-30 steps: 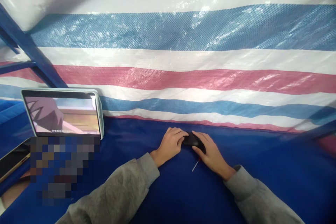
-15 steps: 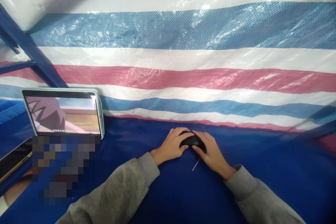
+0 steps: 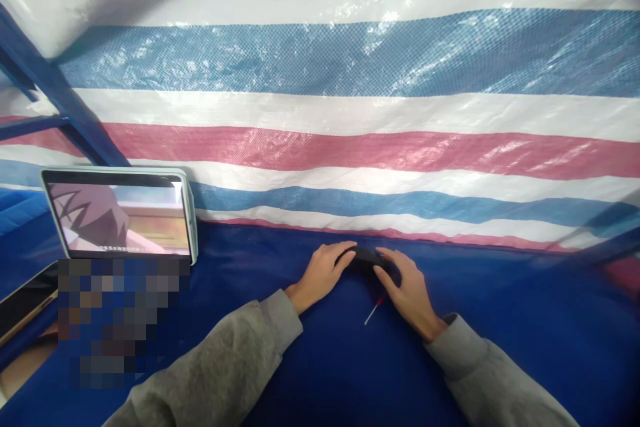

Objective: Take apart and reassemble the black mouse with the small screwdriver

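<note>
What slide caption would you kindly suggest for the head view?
Left hand and right hand hold a black object over a blue surface, a slim tool nearby.

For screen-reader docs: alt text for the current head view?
A person's left hand and right hand hold a black object between them above a dark blue surface; a thin tool with a red part lies nearby. At left, a propped screen shows a cartoon beside a phone; striped sheeting hangs behind.

Shiny striped sheeting (image 3: 350, 60) rises behind a blue surface (image 3: 360, 367).
</note>
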